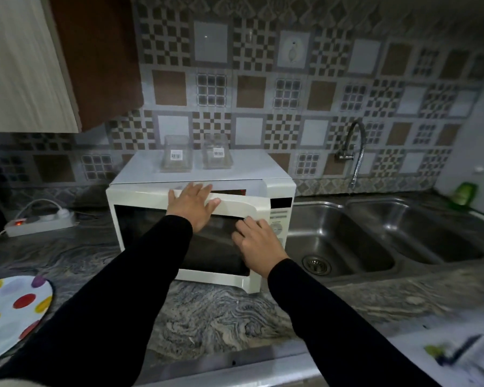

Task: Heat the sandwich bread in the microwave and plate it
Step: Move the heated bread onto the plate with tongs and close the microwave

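The left hand (192, 206) lies flat, fingers spread and grip released, pressed on the top edge of the microwave door (179, 233). The right hand (256, 244) sits at about four o'clock from it, fingers loosely curled with nothing grasped, its fingertips touching the door's right edge beside the control panel (277, 227). The door stands slightly ajar from the cream microwave (201, 174); a reddish gap shows at its top right. The sandwich bread is not visible; the dark door glass hides the inside. Two clear containers (197, 153) stand on the microwave's top. At seven o'clock from the hands, a plate (11, 317) with coloured dots rests on the marbled desk (207, 317). At nine o'clock lies a power strip (39, 220). At three o'clock is a double steel sink (389, 238) under a wall faucet (356, 152).
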A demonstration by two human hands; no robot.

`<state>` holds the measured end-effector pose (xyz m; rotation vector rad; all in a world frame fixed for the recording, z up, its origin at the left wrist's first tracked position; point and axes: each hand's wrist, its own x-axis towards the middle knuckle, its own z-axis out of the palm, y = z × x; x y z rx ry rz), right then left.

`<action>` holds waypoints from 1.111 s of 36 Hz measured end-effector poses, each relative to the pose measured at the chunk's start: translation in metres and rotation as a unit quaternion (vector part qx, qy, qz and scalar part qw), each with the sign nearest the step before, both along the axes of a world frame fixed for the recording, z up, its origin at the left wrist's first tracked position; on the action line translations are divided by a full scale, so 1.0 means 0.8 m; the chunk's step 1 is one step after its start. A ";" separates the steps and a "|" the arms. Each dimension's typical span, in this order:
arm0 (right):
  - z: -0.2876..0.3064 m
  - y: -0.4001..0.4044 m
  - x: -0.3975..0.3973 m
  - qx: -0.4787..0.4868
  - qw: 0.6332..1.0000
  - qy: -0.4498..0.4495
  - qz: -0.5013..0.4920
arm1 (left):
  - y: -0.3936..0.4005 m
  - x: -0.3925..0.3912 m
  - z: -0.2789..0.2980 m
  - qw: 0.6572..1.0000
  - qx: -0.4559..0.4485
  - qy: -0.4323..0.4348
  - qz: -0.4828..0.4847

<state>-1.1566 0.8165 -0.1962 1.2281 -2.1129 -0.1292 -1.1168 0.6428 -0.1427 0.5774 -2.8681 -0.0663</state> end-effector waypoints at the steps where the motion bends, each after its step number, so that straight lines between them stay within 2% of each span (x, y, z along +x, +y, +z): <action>1: 0.005 0.003 0.005 -0.033 0.999 0.025 0.016 | 0.001 0.007 0.000 1.000 0.005 -0.001 -0.003; 3: 0.021 0.010 0.019 -0.091 0.994 0.056 0.020 | 0.003 0.022 0.000 1.000 0.018 0.000 -0.008; 6: 0.051 0.019 0.045 -0.133 0.991 0.003 -0.030 | 0.005 0.048 -0.001 0.998 0.053 0.011 -0.017; 8: 0.064 0.024 0.062 -0.149 0.981 -0.116 -0.046 | 0.004 0.067 -0.001 0.996 0.080 0.016 -0.023; 11: 0.073 0.026 0.084 -0.164 0.931 -0.325 -0.034 | 0.006 0.095 0.000 0.993 0.118 0.011 -0.022; 15: 0.070 0.012 0.133 -0.202 0.884 -0.422 -0.019 | 0.004 0.133 0.000 0.989 0.146 0.012 -0.028; 18: 0.071 0.001 0.166 -0.237 0.855 -0.462 -0.007 | -0.005 0.156 -0.001 0.984 0.173 0.013 -0.040; 29: 0.064 -0.029 0.250 -0.242 0.782 -0.572 0.055 | -0.034 0.245 0.002 0.958 0.284 0.028 -0.029; 35: 0.062 -0.071 0.289 -0.183 0.805 -0.555 0.101 | -0.052 0.289 0.011 0.946 0.323 0.012 -0.014; 37: 0.061 -0.085 0.300 -0.164 0.814 -0.545 0.114 | -0.054 0.303 0.013 0.942 0.335 0.030 0.000; 40: 0.059 -0.102 0.312 -0.140 0.818 -0.544 0.122 | -0.056 0.327 0.011 0.916 0.395 0.062 0.040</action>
